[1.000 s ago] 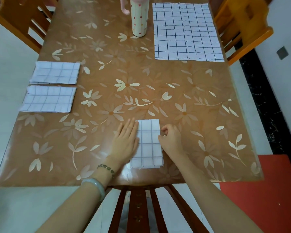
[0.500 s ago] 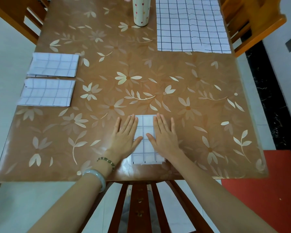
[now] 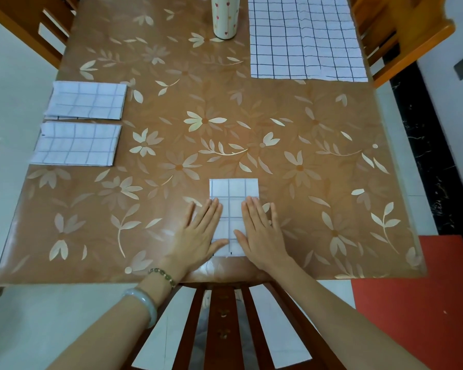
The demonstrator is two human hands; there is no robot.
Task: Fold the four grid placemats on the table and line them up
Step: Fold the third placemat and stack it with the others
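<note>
The desk (image 3: 278,116) fills most of the frame: a rectangular top under a glossy brown cover printed with cream flowers and leaves. At the upper right lies the unfolded placemat (image 3: 305,38), a white woven cloth with a dark grid, spread flat and slightly rippled, running out of the frame's top edge. Wooden chairs stand at the upper left (image 3: 24,25), the upper right (image 3: 401,30) and the bottom centre (image 3: 219,329), and a red mat (image 3: 422,303) covers the floor at the lower right.

Along the left edge two folded placemats lie as neat rectangles, one (image 3: 87,100) just above the other (image 3: 76,144), with a thin gap between them. A third, the narrow folded placemat (image 3: 234,189), lies at the lower centre near the desk's front edge. The left hand (image 3: 198,236) and right hand (image 3: 261,233) press on it, released and flat, fingers straight, covering its two long sides.

A tall cream cup (image 3: 225,17) patterned with small hearts stands at the top centre, just left of the unfolded placemat. The left wrist wears a pale bangle (image 3: 142,303) and a bead bracelet (image 3: 163,275).
</note>
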